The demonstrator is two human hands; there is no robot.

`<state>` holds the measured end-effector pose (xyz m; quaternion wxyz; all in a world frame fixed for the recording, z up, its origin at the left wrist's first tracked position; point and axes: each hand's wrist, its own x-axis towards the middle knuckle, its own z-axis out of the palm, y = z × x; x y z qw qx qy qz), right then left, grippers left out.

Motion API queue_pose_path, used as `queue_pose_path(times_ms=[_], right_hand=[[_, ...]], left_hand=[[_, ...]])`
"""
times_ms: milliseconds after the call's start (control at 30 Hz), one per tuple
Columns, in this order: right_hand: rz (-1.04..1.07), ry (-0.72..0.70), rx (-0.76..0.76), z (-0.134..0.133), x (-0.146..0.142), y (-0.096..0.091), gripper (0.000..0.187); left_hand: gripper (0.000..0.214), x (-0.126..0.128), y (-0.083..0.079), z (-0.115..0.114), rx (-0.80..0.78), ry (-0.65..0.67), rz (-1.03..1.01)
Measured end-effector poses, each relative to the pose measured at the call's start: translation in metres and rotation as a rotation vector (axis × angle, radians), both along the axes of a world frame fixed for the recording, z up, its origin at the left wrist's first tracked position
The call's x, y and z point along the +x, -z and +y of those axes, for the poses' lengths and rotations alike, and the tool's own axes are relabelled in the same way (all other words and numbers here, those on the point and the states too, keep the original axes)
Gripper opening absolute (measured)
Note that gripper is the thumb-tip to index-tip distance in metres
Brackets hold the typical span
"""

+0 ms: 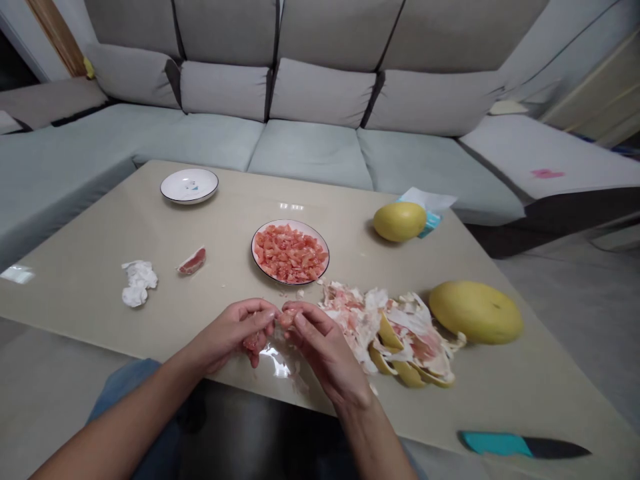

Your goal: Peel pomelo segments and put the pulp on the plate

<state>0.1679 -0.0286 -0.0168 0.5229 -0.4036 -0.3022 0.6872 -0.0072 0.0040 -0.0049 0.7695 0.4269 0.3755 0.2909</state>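
Note:
My left hand (233, 331) and my right hand (320, 350) meet above the table's near edge, their fingers pinching a piece of pink pomelo flesh (285, 318). More of the flesh (251, 342) shows at the left hand's fingertips. Beyond my hands sits a white plate (300, 225) heaped with pink flesh bits. To the right of my right hand lies a pile of white pith and yellow peel (385, 330). A peeled pomelo segment (192, 261) and crumpled white tissue (139, 283) lie to the left.
Two yellow pomelos (475, 312) (399, 221) rest on the beige glossy table (320, 203). A small white plate (189, 185) stands at the far left. A teal-handled knife (525, 445) lies at the near right edge. A grey sofa (310, 150) surrounds the table's far side.

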Motion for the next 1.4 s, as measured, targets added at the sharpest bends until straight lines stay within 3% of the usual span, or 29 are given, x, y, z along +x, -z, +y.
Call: queue_pose_path(times_ms=[267,400,567,700,867,1133,1400], right_hand=[[-0.111,-0.096,0.02,-0.001,-0.001,-0.001,0.027],[-0.239,-0.071,0.033,-0.001,-0.004,-0.003,0.034],[-0.411,-0.007,0.093,-0.001,-0.01,-0.004,0.027],[-0.416,0.005,0.068,-0.001,-0.01,-0.004,0.027],[-0.351,-0.023,0.017,-0.001,-0.009,-0.004,0.021],[-0.231,-0.091,-0.065,0.001,-0.011,-0.008,0.006],[-0.145,-0.192,-0.173,0.003,-0.005,-0.007,0.015]], left_hand=[[0.028,-0.002,-0.001,-0.001,0.06,0.037,0.062],[0.031,-0.001,0.001,0.001,0.106,-0.077,0.087],[0.033,-0.001,0.002,0.002,0.2,-0.136,0.217],[0.028,0.0,0.001,0.0,0.302,-0.13,0.369],[0.023,0.002,0.004,-0.002,0.358,-0.133,0.42],[0.027,0.004,0.0,-0.002,0.243,-0.055,0.354],[0.027,-0.001,0.002,0.002,0.064,0.047,0.226]])
